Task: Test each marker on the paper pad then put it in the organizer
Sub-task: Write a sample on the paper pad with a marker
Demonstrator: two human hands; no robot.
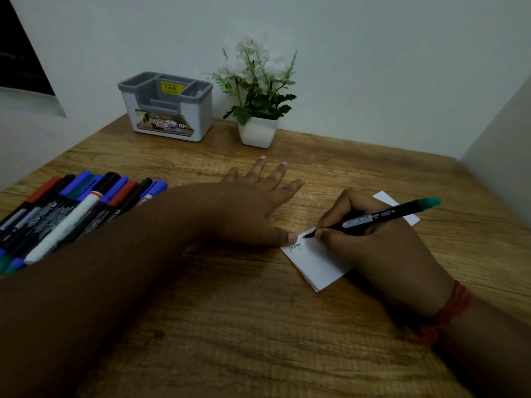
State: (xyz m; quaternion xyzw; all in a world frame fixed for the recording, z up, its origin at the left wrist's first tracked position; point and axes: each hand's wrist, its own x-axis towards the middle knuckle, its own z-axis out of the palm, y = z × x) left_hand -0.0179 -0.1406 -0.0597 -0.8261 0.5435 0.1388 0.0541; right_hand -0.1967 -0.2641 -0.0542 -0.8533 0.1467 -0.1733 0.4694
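Writing is under way: the right hand [370, 245] grips a green-capped marker [373, 218] in a pen hold, its tip resting on the upper left part of the small paper pad [313, 262], where a short word in fine ink is already legible. The left hand [253, 202] lies flat on the wooden desk [230, 326], fingers spread and holding nothing, its thumb tip pressing the pad's left corner.

The remaining markers [71, 214], a loose row in red, blue, black and green caps, lie at the desk's left edge, partly hidden by the left forearm. The grey-and-white organizer [166, 107] stands well apart at the back, beside a potted plant [258, 93]; its visible compartments appear to hold no markers.

Risks noted: the pad is restrained at one corner only and could pivot under the stroke; the left forearm crosses over the row and could roll markers off the edge; the writing hand's heel rests on the sheet and could smear fresh ink.
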